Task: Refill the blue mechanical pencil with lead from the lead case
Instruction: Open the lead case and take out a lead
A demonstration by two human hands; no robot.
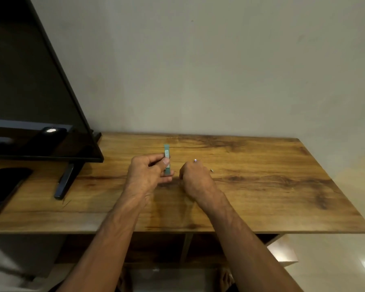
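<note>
Teal plastic lead case [167,160], slim and flat with a pale label, is held upright over the brown wood-grain counter [261,186], pinched between the thumb and curled fingers of the left hand [148,171]. Just right of the case, the right hand [193,175] rests on the counter, fisted around the blue mechanical pencil [195,160] (only its pale end pokes out above the knuckles). Further right of the case lies a tiny dark piece [211,170], too small to identify. Well left of the case stands a black flat screen [30,81].
</note>
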